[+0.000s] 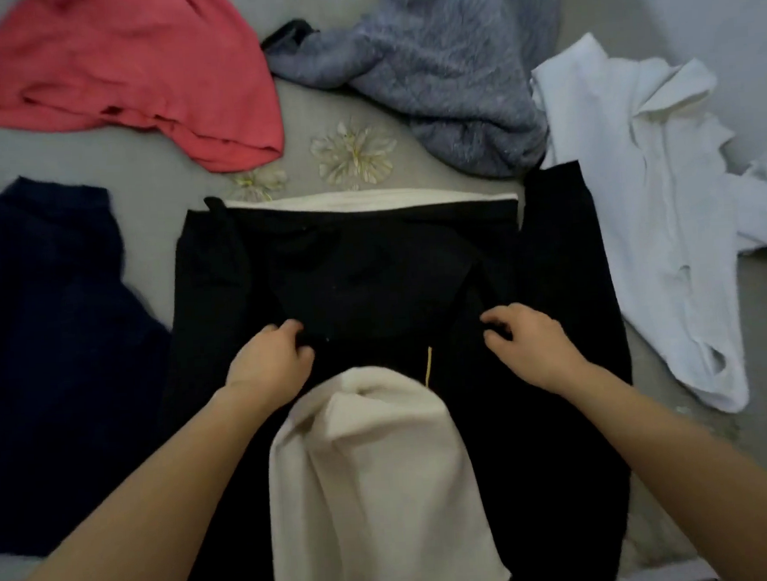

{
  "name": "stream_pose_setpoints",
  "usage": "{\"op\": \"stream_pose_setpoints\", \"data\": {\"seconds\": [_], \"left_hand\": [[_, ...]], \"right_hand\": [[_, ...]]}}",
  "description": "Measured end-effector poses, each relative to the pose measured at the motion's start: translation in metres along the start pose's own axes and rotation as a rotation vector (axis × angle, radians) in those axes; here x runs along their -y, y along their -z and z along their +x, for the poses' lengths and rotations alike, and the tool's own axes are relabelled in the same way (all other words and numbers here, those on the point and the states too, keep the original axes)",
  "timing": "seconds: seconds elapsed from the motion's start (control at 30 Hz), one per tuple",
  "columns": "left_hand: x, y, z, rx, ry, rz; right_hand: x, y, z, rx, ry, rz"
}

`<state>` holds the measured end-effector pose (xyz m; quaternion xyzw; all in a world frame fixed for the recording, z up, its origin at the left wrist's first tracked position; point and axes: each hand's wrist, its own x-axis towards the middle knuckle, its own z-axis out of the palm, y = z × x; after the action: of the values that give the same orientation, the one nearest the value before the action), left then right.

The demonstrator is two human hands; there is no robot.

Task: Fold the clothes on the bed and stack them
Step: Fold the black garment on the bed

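Black garment (pixel 371 268), frame centre | edge is pinched by left hand (pixel 271 364), right hand (pixel 529 348) | fold should be kept level

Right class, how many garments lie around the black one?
4 around the black garment: coral garment far left, grey fleece far centre, white shirt right, navy garment left. Others may be hidden.

Dim, flat indoor light with a cool grey cast; shadows are soft. The black garment (pixel 371 264) loses nearly all detail in the dark. Everything looks slightly soft, and the wide lens bows the edges.
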<state>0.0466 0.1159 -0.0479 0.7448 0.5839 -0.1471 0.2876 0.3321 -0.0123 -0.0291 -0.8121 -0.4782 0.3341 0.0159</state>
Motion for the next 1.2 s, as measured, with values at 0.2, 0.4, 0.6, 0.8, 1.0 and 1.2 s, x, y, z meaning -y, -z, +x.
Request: {"op": "stream_pose_setpoints", "data": {"seconds": [0.2,0.4,0.6,0.8,1.0,1.2], "left_hand": [[0.009,-0.02,0.085,-0.049,0.089,-0.096],[0.064,0.033,0.118,-0.356,0.494,-0.187],[0.036,0.061,0.176,-0.408,0.351,-0.193],[0.03,0.054,0.184,-0.695,0.311,-0.456],[0.045,0.069,0.209,-0.824,0.339,-0.591],[0.013,0.009,0.186,-0.632,-0.093,-0.04]], "right_hand": [[-0.007,0.004,0.092,-0.13,-0.037,0.008],[-0.013,0.007,0.144,-0.32,-0.081,0.158],[0.003,0.012,0.193,-0.57,-0.479,0.896],[0.0,0.017,0.199,-0.631,-0.342,0.94],[0.015,0.035,0.22,-0.618,-0.204,1.101],[0.031,-0.01,0.199,-0.488,0.116,0.332]]}}
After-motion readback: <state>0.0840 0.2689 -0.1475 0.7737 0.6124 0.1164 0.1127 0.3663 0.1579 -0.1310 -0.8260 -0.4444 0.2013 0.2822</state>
